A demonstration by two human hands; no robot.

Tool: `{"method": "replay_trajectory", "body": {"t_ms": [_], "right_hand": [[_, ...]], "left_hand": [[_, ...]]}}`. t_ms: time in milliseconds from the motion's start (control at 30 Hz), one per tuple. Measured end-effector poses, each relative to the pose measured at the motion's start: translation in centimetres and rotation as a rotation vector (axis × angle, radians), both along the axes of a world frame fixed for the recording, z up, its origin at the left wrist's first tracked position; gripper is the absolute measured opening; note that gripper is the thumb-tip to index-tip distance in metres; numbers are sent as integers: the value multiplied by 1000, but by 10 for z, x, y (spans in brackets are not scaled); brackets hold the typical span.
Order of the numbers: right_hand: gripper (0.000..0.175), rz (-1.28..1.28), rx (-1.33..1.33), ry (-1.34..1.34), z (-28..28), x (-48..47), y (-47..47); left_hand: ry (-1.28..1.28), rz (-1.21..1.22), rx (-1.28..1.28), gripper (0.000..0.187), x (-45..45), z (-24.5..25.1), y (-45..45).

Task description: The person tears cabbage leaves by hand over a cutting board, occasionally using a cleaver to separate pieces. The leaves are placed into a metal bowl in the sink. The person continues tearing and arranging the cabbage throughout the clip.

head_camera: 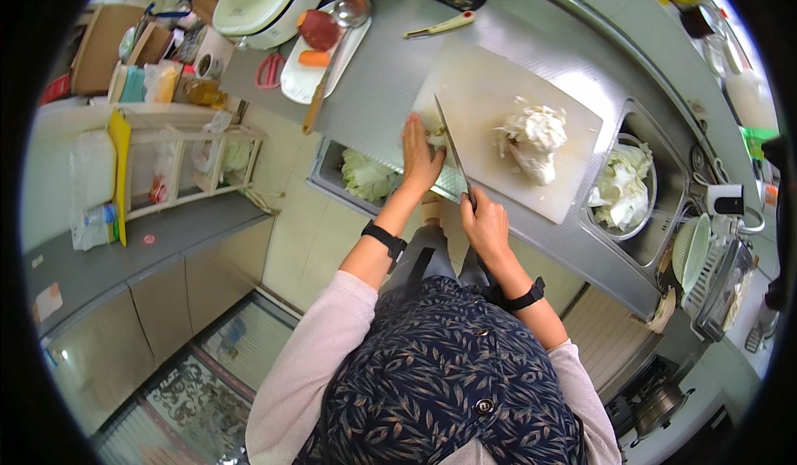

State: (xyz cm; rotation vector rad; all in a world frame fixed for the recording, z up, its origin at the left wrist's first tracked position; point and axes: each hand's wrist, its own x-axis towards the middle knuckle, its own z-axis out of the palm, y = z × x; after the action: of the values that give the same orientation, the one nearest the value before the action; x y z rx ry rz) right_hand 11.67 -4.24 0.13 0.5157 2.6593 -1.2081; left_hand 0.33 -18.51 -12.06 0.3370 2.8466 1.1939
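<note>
My right hand [484, 223] grips a kitchen knife [451, 144] by its dark handle, the blade angled over the left part of a white cutting board [485, 72]. My left hand [422, 157] is held flat at the board's left edge, fingers together and thumb apart. Some small pale pieces [436, 130] lie between it and the blade; what they are is partly hidden. A clump of white mushrooms [534, 140], it seems, rests on the board's right half among scattered bits. Below the counter edge, cabbage leaves [367, 175] fill a grey bin [322, 165].
Right of the board, a sink [669, 160] holds a metal bowl [651, 200] of pale leaves [622, 181]. To the left are a white plate [292, 88] with a carrot piece [313, 58] and red root vegetable [319, 30], a wood-handled ladle [314, 107], red scissors [269, 71] and a cream-handled tool [441, 25].
</note>
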Motion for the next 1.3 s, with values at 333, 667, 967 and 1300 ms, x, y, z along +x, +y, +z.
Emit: {"method": "replay_trajectory", "body": {"t_ms": [333,667,967,1300], "right_hand": [[26,387,-104,-24,-6,-13,-74],[27,212,-137,35,12,-18,-34],[37,-108,-272,-8,13,-12,4],[35,-120,-301,131,42,-21,22]], "left_hand": [[-122,339,270,89,53,-4,-119],[158,103,-7,77,36,27,-135],[292,-32,-174,14,17,13,-110],[211,87,-318,35,55,27,-187]]}}
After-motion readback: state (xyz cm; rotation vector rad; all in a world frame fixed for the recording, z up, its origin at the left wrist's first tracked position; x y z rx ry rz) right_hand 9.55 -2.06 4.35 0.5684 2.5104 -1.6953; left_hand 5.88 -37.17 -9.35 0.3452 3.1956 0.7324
